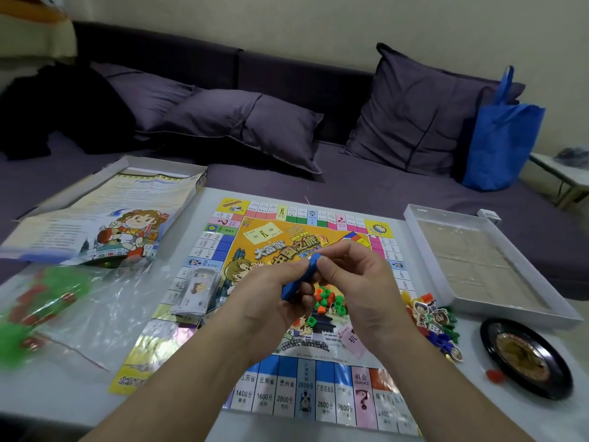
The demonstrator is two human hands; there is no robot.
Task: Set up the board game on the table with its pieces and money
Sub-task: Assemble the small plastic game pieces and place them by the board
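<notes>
Two hands — left hand [271,301] and right hand [357,288] — pinch a blue piece [301,275] above the board [306,387]; "CHANCE" square [361,390] at five o'clock.

game board [296,371] flat on table, blue piece [299,275] held above

Two bare forearms reach in from the bottom edge. The left hand [271,301] and right hand [360,291] wear no gloves, rings or watch. No sleeves show.
</notes>
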